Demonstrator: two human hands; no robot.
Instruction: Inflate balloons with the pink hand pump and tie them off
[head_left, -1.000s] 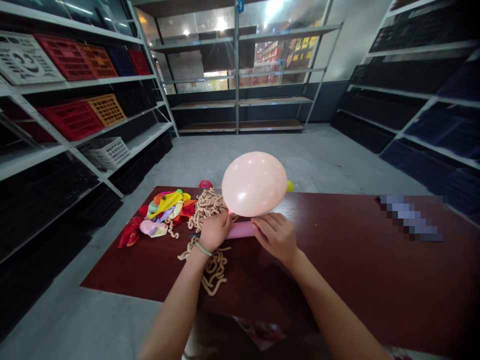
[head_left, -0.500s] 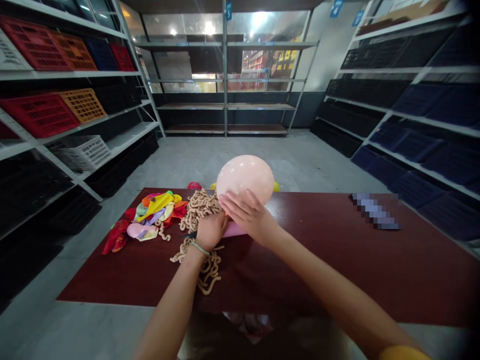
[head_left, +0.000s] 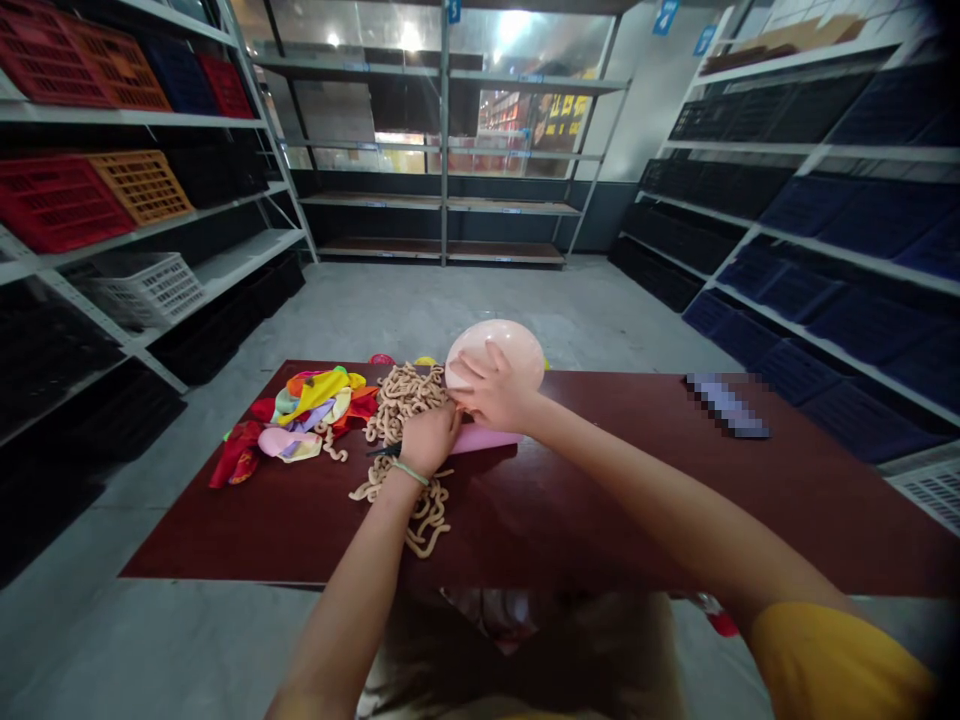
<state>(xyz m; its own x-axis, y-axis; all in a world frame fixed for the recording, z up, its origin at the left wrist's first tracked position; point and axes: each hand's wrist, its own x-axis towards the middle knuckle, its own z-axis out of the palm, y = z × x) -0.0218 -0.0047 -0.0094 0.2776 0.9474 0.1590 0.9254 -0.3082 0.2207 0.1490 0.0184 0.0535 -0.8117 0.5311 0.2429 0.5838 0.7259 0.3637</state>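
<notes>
A pale pink inflated balloon (head_left: 517,352) stands above the far part of the table. My right hand (head_left: 495,392) presses on its near side, fingers spread over the surface and the lower ones close to the balloon's neck. My left hand (head_left: 430,438) is closed just left of the neck; its fingertips meet the balloon's base, and the neck itself is hidden. Beneath both hands lies a pink tube-shaped thing (head_left: 487,438), with a dark pointed end showing left of my left hand; it looks like a balloon pump. Tan squiggly long balloons (head_left: 405,398) are heaped beside my left hand.
Flat colourful balloons (head_left: 315,400) lie in a pile on the left of the dark red table (head_left: 600,500). A blurred-out flat object (head_left: 727,405) is on the right. Shelves with crates (head_left: 142,185) stand on both sides, and a rack (head_left: 444,200) at the back.
My right hand has shifted on the balloon, its fingers now spread wider and higher over it. The balloon sits slightly lower and looks smaller. The view has tilted a little.
</notes>
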